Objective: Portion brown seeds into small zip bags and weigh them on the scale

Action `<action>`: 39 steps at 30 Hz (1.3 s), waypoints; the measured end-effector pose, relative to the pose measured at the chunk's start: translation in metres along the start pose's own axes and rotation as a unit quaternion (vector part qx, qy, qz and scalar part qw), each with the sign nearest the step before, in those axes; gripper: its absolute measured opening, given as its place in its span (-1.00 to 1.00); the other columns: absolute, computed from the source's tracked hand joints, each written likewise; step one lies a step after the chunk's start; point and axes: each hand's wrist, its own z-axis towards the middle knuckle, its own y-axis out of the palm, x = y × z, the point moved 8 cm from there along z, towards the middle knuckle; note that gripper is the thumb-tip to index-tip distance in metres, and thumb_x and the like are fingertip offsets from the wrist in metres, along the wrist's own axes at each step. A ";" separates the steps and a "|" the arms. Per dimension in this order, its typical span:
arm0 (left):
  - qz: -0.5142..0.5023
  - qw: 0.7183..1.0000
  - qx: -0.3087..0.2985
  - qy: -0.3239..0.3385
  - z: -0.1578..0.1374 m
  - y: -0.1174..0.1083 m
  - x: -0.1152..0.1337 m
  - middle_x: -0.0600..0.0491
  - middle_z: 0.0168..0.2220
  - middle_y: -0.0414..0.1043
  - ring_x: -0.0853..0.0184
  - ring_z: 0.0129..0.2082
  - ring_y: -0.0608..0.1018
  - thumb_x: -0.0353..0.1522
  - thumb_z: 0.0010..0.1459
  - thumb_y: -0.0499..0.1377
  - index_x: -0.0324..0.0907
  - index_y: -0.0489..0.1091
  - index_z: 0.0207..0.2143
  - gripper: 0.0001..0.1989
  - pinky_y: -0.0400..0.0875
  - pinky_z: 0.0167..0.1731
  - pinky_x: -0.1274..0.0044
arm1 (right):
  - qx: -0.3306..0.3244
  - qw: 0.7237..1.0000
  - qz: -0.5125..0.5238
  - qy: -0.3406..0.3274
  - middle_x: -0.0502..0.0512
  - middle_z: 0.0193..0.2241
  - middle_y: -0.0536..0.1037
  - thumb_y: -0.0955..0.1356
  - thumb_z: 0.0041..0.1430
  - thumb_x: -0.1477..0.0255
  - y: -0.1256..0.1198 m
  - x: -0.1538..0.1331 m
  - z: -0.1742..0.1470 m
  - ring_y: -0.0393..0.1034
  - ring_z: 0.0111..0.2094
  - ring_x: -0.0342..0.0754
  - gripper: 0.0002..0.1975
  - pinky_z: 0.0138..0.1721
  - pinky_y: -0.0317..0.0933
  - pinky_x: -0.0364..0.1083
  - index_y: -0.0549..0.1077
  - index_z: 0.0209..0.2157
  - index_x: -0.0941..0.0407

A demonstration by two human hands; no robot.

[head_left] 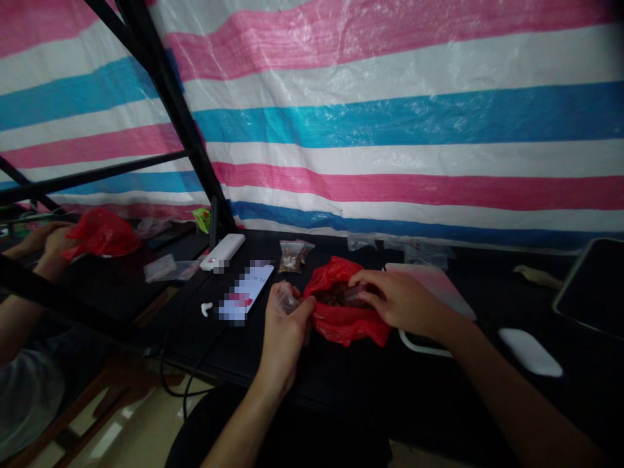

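Observation:
A red plastic bag [348, 325] lies open on the black table, with small brown pieces [336, 297] inside it. At the bag's left side, my left hand [288, 328] is closed around a crumpled clear plastic bag [285, 299], its thumb against the red rim. My right hand [404, 302] reaches over the right rim, fingers pinched on a small see-through piece [355, 297] whose kind I cannot make out. Just behind the red bag are small clear bags [291, 257] filled with brown bits.
Left of my hands lie a phone [248, 292], a white power bank [223, 252] and an earbud [207, 309]. A white mouse [530, 351] and a dark tablet [592, 286] are on the right. Beyond a black frame [170, 97], another person's hands [53, 240] hold a red bag [104, 234].

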 end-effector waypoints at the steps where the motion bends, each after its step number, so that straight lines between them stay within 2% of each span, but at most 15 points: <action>1: 0.003 1.000 0.010 0.011 -0.001 -0.002 0.003 0.25 -0.46 0.22 0.50 -0.58 0.30 -0.30 0.06 0.32 -0.10 0.22 -0.27 -0.70 0.18 -0.57 0.65 | 0.003 1.000 -0.011 -0.001 0.05 -0.06 0.69 0.32 0.27 0.51 0.000 -0.001 0.000 0.59 -0.13 0.06 -0.67 -0.09 0.32 0.00 0.56 0.00 -0.05; 4: 0.034 0.996 0.036 0.071 -0.003 -0.006 0.012 0.24 -0.42 0.23 0.51 -0.53 0.32 -0.34 0.07 0.31 -0.11 0.24 -0.28 -0.73 0.25 -0.50 0.65 | 0.005 1.000 -0.029 0.007 0.05 -0.05 0.69 0.33 0.24 0.52 0.000 0.000 -0.001 0.59 -0.12 0.07 -0.64 -0.10 0.32 0.00 0.58 0.01 -0.05; 6: 0.053 0.995 0.031 0.080 -0.003 -0.005 0.010 0.22 -0.42 0.25 0.49 -0.51 0.34 -0.37 0.08 0.29 -0.11 0.25 -0.27 -0.75 0.29 -0.47 0.64 | -0.005 0.999 -0.030 0.010 0.02 -0.06 0.69 0.34 0.17 0.58 0.002 0.001 -0.002 0.59 -0.13 0.06 -0.58 -0.13 0.31 -0.02 0.58 0.00 -0.07; 8: 0.074 0.995 -0.014 0.058 -0.002 0.002 0.002 0.20 -0.42 0.30 0.44 -0.49 0.38 -0.40 0.07 0.29 -0.12 0.26 -0.27 -0.76 0.32 -0.45 0.61 | -0.021 0.999 -0.027 0.009 0.00 -0.06 0.69 0.33 0.11 0.64 0.004 0.002 -0.003 0.58 -0.13 0.05 -0.53 -0.14 0.30 -0.03 0.58 -0.01 -0.08; 11: 0.090 0.990 -0.104 0.022 -0.004 0.017 -0.013 0.14 -0.38 0.39 0.38 -0.42 0.46 -0.41 0.07 0.29 -0.14 0.27 -0.27 -0.76 0.39 -0.40 0.56 | -0.038 0.999 -0.029 0.003 -0.01 -0.07 0.68 0.34 0.13 0.62 0.007 0.001 -0.003 0.57 -0.10 0.06 -0.57 -0.10 0.29 -0.03 0.57 -0.03 -0.07; 13: 0.073 0.990 -0.123 0.004 -0.005 0.022 -0.018 0.12 -0.36 0.41 0.37 -0.39 0.48 -0.42 0.09 0.28 -0.15 0.27 -0.25 -0.77 0.41 -0.38 0.55 | -0.046 0.998 -0.030 -0.010 -0.01 -0.06 0.66 0.33 0.15 0.61 0.008 -0.003 -0.003 0.56 -0.08 0.05 -0.60 -0.09 0.29 -0.03 0.56 -0.04 -0.06; 18: -0.006 0.996 -0.085 -0.038 -0.006 0.021 -0.015 0.15 -0.36 0.41 0.41 -0.42 0.48 -0.40 0.07 0.30 -0.14 0.28 -0.23 -0.73 0.39 -0.40 0.58 | -0.048 0.998 -0.026 -0.031 -0.04 0.02 0.62 0.33 0.14 0.64 0.014 -0.011 -0.003 0.54 -0.03 0.04 -0.53 -0.10 0.28 -0.05 0.54 0.00 -0.11; 22: -0.006 0.996 -0.078 -0.042 -0.005 0.017 -0.012 0.18 -0.40 0.40 0.45 -0.47 0.44 -0.43 0.04 0.30 -0.14 0.29 -0.25 -0.74 0.36 -0.42 0.61 | -0.044 0.999 -0.030 -0.013 0.00 -0.04 0.65 0.40 0.19 0.53 0.020 -0.011 -0.002 0.55 -0.04 0.09 -0.62 -0.08 0.27 -0.02 0.53 0.02 -0.08; 26: 0.006 0.996 -0.083 -0.030 -0.001 0.015 -0.017 0.14 -0.37 0.43 0.41 -0.40 0.48 -0.43 0.04 0.28 -0.16 0.31 -0.24 -0.76 0.38 -0.37 0.60 | -0.040 0.999 -0.034 -0.001 0.01 -0.05 0.63 0.41 0.25 0.42 0.024 -0.014 0.000 0.55 -0.08 0.09 -0.70 -0.13 0.27 -0.02 0.52 0.02 -0.07; 32: -0.008 0.997 -0.082 -0.009 0.003 0.018 -0.020 0.13 -0.36 0.44 0.41 -0.39 0.47 -0.43 0.04 0.30 -0.15 0.32 -0.26 -0.76 0.37 -0.35 0.60 | -0.033 0.999 -0.011 -0.013 -0.05 0.01 0.60 0.33 0.12 0.66 0.025 -0.021 -0.001 0.54 -0.07 0.00 -0.56 -0.09 0.26 -0.08 0.50 -0.05 -0.08; 39: -0.035 0.997 -0.070 -0.008 0.004 0.018 -0.020 0.17 -0.38 0.39 0.45 -0.41 0.43 -0.45 0.00 0.33 -0.17 0.32 -0.29 -0.75 0.34 -0.35 0.62 | -0.015 1.000 0.009 0.019 -0.03 -0.10 0.65 0.34 0.12 0.62 0.026 -0.013 0.000 0.56 -0.09 0.01 -0.64 -0.12 0.26 -0.07 0.49 -0.10 -0.04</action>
